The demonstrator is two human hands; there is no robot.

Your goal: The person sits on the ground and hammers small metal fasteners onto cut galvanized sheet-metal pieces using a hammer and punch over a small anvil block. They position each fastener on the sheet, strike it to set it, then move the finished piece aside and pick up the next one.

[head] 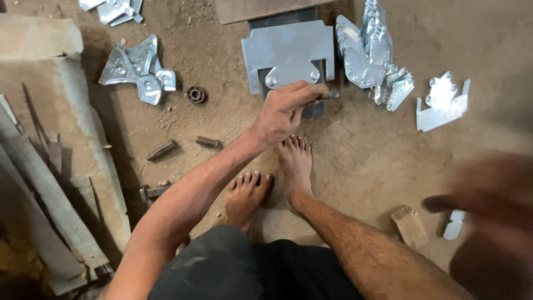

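Below, metal plates point(288, 53) litter a dirt floor point(366, 150).

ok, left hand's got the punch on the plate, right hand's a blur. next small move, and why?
Probably steady the punch before anything else. The left hand holds it low over the small plate on the die plate, while the right hand is blurred in motion far off, near a wood block.
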